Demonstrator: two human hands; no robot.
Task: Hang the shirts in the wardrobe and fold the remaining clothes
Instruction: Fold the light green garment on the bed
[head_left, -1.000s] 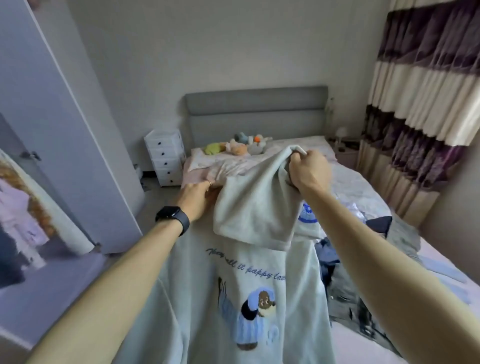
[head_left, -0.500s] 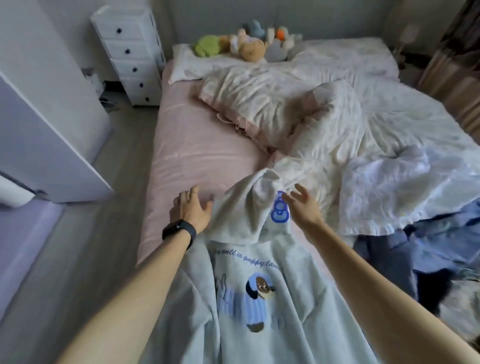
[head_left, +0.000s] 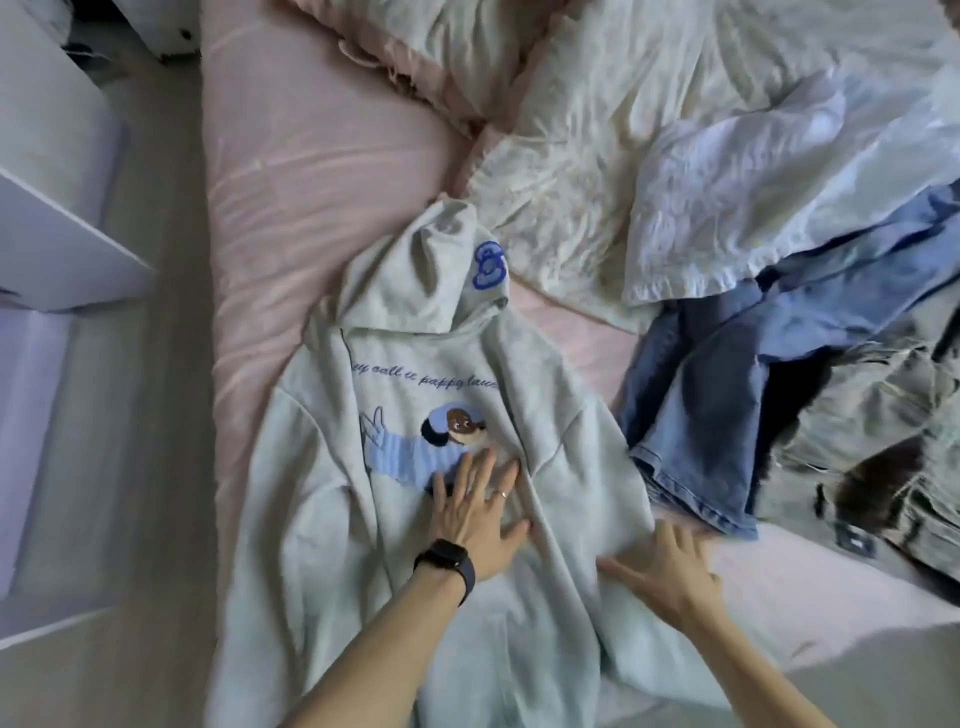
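On the bed (head_left: 311, 182), pink sheet, centre of view: pale grey hoodie (head_left: 415, 364) laid front up, hood toward 12 o'clock, hem end running out of frame at 6 o'clock. Script lettering across chest; dog print (head_left: 447, 441) below it; blue patch on the hood.

Left hand (head_left: 478, 514): flat on the hoodie front, fingers straight and spread, tips on the lower edge of the dog print, pointing to about 1 o'clock. Holds nothing. Black watch (head_left: 447, 564) on the wrist, ring (head_left: 497, 493) on one finger.

Right hand (head_left: 670, 571): at 3 o'clock of the left hand, near but apart. Fingers spread wide, palm down on the hoodie's edge where cloth meets sheet. Slightly blurred; no pinch or curl visible.

Other clothes: jeans (head_left: 701, 405) at 3 o'clock of the hoodie, cuff just beside the right hand's fingertips. Grey jacket (head_left: 883, 441) further toward 3 o'clock. White garment (head_left: 753, 197) at 2 o'clock, partly over the jeans. Crumpled quilt (head_left: 597, 130) at 12 to 1 o'clock, touching the hood.

Floor (head_left: 130, 467) at 9 o'clock; wardrobe (head_left: 52, 234) at 10 o'clock.
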